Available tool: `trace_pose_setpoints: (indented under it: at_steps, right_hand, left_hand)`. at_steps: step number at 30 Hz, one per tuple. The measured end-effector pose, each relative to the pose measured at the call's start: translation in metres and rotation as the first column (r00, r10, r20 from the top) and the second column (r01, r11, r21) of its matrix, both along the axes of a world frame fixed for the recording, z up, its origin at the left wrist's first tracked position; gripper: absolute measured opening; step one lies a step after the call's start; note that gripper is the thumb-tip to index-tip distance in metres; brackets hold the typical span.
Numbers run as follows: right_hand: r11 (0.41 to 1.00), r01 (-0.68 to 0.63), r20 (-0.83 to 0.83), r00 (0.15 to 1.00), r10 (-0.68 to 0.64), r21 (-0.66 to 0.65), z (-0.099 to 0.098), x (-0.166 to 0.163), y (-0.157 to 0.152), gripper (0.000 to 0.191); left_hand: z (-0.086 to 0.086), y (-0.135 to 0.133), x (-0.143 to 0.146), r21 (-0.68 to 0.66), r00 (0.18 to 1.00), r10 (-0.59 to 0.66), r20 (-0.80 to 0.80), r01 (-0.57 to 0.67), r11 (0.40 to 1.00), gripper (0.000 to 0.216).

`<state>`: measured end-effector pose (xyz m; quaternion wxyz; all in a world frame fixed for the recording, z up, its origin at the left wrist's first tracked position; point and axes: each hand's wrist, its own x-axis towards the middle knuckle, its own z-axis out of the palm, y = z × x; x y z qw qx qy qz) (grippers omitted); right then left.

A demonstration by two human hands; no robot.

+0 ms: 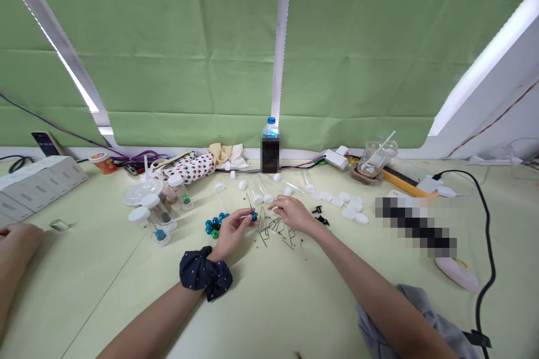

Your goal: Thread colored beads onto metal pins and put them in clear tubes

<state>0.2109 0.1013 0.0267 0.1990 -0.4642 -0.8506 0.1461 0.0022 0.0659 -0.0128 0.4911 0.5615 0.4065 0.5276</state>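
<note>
My left hand (pixel 233 231), with a dark scrunchie (pixel 205 274) at the wrist, pinches a shiny blue ball (pixel 254 216). A thin metal wire (pixel 249 202) stands up from the ball. To the right, my right hand (pixel 291 213) hovers over a loose scatter of thin metal rods and small parts (pixel 275 227), its fingers slightly apart with nothing visible in them. Several more blue balls (pixel 215 221) and a green ball (pixel 215 234) lie just left of my left hand. Small black parts (pixel 322 220) rest beyond my right wrist.
White caps (pixel 337 201) and clear tubes (pixel 290 182) lie behind the hands. Capped clear jars (pixel 145 223) stand at left, near a plastic cup lid (pixel 143 192). A bottle (pixel 271 129) stands at the back. Another person's hand (pixel 19 241) is at far left; a black cable (pixel 484 219) runs right.
</note>
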Motion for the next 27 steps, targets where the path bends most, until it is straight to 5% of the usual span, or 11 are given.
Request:
trace_pose_setpoints:
  at_steps: [8, 27]
  right_hand:
    - [0.994, -0.104, -0.256, 0.96, 0.109, 0.033, 0.004, -0.014, -0.013, 0.024]
    - [0.995, -0.071, -0.285, 0.954, 0.089, 0.074, -0.005, -0.027, -0.023, 0.027]
  left_hand:
    - [-0.002, 0.001, -0.001, -0.023, 1.0, 0.018, 0.021, -0.017, 1.0, 0.036]
    - [0.003, -0.001, 0.001, -0.05, 0.999, 0.005, 0.051, -0.002, 0.999, 0.032]
